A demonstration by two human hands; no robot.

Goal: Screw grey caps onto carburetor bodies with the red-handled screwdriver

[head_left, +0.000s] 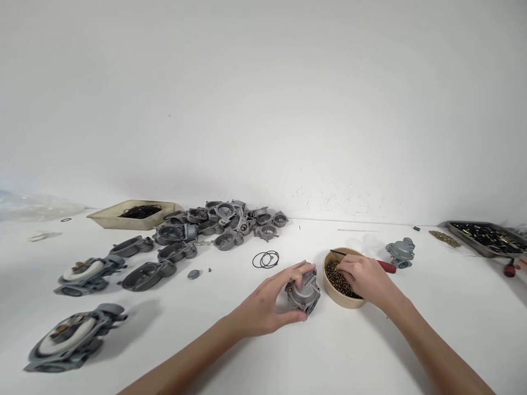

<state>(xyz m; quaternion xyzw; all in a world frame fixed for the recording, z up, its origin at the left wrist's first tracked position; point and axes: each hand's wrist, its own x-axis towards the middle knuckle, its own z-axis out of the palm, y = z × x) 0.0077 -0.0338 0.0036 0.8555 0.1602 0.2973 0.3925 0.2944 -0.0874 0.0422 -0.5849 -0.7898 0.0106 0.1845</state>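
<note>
Here, gripping a small grey metal carburetor body [303, 293] with the left hand [265, 307], fingers curled over its top and thumb pressing its near side, holding it upright on the white counter [370, 340] near the middle of the near edge. Reaching with the right hand [364, 280] into a tan bowl [334, 293] full of small brass screws [335, 280], fingertips drawn together down among them; whether pinching one, impossible to tell. Sitting just right of the carburetor body, the bowl almost touching it. Lying across the bowl's far rim, a red-handled screwdriver [386, 266], its dark shaft pointing left over the screws and its handle partly hiding behind the right hand.

Resting just beyond the left hand, a few black O-rings [267, 259] overlapping on the counter. Standing beyond the bowl toward the right, another assembled carburetor [401, 253]. Piling up toward the far left, a heap of grey float bowls [224, 222], with a beige tray [107, 218] of black rings beside it against the far edge. Spreading along the left edge, several larger grey housings [74, 337]. Sitting at the far right corner, a dark metal tray [465, 237] of mixed parts, with someone else's fingertips [522, 264] just showing at the right edge.
</note>
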